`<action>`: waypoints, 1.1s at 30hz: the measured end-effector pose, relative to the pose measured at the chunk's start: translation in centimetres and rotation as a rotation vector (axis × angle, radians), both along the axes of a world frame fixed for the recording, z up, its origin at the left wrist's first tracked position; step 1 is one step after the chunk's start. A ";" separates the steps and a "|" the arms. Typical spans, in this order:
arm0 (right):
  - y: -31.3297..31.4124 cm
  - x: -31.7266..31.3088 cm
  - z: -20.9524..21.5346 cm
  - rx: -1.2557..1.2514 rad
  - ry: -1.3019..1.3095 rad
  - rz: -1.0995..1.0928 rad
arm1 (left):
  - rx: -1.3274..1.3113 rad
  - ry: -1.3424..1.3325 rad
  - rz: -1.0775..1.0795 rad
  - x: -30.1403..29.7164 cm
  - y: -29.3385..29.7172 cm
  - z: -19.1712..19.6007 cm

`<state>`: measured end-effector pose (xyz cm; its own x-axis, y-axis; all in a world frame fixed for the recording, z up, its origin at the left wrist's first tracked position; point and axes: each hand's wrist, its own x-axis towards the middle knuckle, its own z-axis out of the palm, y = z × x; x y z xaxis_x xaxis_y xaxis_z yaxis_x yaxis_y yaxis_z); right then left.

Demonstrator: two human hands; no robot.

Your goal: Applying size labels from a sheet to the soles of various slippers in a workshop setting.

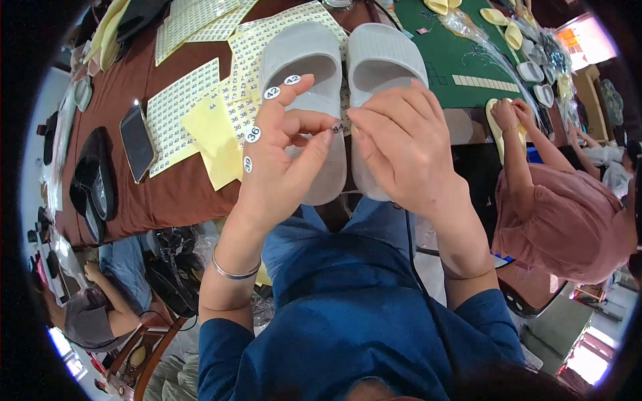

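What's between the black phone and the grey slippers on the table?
In the head view, sticker sheets and a yellow backing sheet lie between the phone and the grey slippers.

Left hand [277, 157] with round stickers [253, 134], right hand [394, 144], grey slippers [334, 60]

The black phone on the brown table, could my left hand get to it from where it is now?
Probably yes. The phone lies face up on the brown table to the left of your left hand, with nothing lying between them. That hand does carry round stickers on its fingers, though.
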<state>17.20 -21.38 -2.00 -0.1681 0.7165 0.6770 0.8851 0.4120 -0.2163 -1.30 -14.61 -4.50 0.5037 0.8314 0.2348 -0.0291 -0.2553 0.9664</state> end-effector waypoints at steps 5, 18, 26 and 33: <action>-0.2 0.6 -1.0 0.019 -0.008 0.006 | 0.362 0.245 0.019 0.8 -0.6 1.0; -3.9 4.9 -1.8 -0.157 0.137 0.004 | 0.367 0.252 0.030 0.4 -0.7 -0.3; -4.7 4.5 -2.1 -0.262 0.162 0.003 | 0.338 0.163 0.135 -1.7 -0.1 -2.0; -5.0 3.8 -2.0 -0.405 0.055 -0.070 | 0.191 0.084 0.155 -1.7 -0.4 -1.7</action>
